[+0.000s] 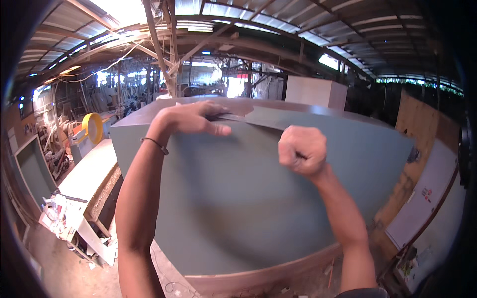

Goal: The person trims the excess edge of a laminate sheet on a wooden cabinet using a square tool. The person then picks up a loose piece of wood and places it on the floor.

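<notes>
A large box-like cabinet (238,208) with a smooth grey-green front face stands before me. My left hand (194,116) rests on its top front edge, fingers stretched over the brown top and thumb apart. From beside those fingertips a thin grey-green strip (266,118) runs to the right, partly lifted off the edge. My right hand (304,149) is closed in a fist in front of the panel, where the strip's near end meets it. The fingers hide that end.
A pale workbench (92,171) with clutter at its end stands left, near a yellow ring-shaped object (93,127). Behind the cabinet rises a pale box (318,92). A white panel (422,193) leans at right. Wooden posts (160,49) support the roof.
</notes>
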A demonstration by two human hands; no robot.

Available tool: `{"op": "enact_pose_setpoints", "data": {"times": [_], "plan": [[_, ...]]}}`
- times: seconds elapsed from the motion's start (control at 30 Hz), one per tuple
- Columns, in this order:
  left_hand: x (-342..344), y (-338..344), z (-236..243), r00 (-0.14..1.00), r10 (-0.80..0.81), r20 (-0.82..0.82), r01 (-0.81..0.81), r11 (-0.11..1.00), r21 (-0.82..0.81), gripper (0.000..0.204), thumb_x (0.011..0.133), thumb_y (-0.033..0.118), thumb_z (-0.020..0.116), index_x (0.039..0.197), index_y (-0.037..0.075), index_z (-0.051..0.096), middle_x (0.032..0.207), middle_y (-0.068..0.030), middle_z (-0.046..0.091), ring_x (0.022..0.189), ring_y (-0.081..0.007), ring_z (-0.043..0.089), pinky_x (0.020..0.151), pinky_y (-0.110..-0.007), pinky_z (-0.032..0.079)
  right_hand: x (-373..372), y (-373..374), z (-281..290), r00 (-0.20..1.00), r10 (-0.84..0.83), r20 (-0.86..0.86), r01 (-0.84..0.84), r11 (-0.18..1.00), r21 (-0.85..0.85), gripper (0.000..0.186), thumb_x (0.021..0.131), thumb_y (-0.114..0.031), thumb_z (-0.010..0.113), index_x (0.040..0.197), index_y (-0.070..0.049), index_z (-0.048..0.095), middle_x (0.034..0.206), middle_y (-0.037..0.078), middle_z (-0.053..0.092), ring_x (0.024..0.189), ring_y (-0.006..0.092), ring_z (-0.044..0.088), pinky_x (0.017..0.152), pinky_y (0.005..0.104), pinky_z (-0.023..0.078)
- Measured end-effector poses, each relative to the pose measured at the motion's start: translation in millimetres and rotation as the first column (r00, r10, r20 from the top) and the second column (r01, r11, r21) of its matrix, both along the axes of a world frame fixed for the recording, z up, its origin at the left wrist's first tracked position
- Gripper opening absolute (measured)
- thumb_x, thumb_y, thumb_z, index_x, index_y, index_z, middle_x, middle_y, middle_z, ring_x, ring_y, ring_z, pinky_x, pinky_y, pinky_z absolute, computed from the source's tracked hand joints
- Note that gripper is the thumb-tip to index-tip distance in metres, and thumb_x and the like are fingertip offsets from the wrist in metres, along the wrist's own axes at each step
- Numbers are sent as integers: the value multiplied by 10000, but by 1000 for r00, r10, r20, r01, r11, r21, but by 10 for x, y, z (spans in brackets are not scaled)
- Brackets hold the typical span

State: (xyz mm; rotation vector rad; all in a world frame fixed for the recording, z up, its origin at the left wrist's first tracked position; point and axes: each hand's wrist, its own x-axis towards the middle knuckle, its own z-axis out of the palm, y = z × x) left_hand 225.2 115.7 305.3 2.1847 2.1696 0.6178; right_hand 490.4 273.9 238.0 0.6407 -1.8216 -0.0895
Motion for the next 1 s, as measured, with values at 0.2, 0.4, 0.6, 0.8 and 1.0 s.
{"op": "enact_pose_setpoints", "data": {"times": [0.2, 0.4, 0.6, 0.8, 1.0], "plan": [[-31, 37, -25, 996, -88, -9, 88, 995, -37, 926, 936, 632, 706, 1634, 96, 419, 1674, -203, 407, 1552, -351, 382, 1277, -454, 300, 63, 39, -19, 997, 63, -47, -62, 998, 15, 257, 889, 66, 635, 651, 20, 550, 625, 64, 549, 514, 198, 516, 502, 333, 470], [-97, 0, -4, 989, -146, -13, 145, 989, -33, 910, 960, 741, 582, 1631, 144, 435, 1666, -163, 434, 1553, -323, 391, 1288, -420, 291, -23, 14, 27, 994, 81, -75, -83, 996, -19, 239, 877, 45, 698, 670, -18, 596, 595, 49, 548, 505, 198, 558, 474, 334, 425], [175, 18, 23, 998, 44, 35, -42, 998, -53, 613, 1135, 553, 343, 1592, 175, 498, 1632, -117, 491, 1532, -291, 427, 1279, -388, 310, 98, 33, -78, 998, 35, -51, -37, 999, -40, 278, 919, 8, 684, 660, -13, 585, 608, 50, 551, 518, 202, 561, 496, 332, 448], [-76, 125, 5, 998, -15, -60, 15, 1000, 12, 522, 1145, 428, 394, 1551, 139, 548, 1596, -120, 536, 1496, -302, 474, 1251, -376, 352, 94, 45, -34, 999, 49, -7, -49, 998, -45, 308, 940, 32, 625, 644, 24, 539, 615, 63, 526, 531, 193, 518, 521, 339, 477], [-13, 184, -7, 996, 51, -71, -46, 997, 65, 479, 1104, 381, 512, 1480, 108, 627, 1507, -131, 625, 1391, -285, 582, 1191, -364, 414, -137, 258, -14, 999, -29, -43, 26, 997, -74, 285, 908, 60, 604, 632, 35, 536, 609, 64, 559, 518, 183, 519, 523, 335, 493]]}}
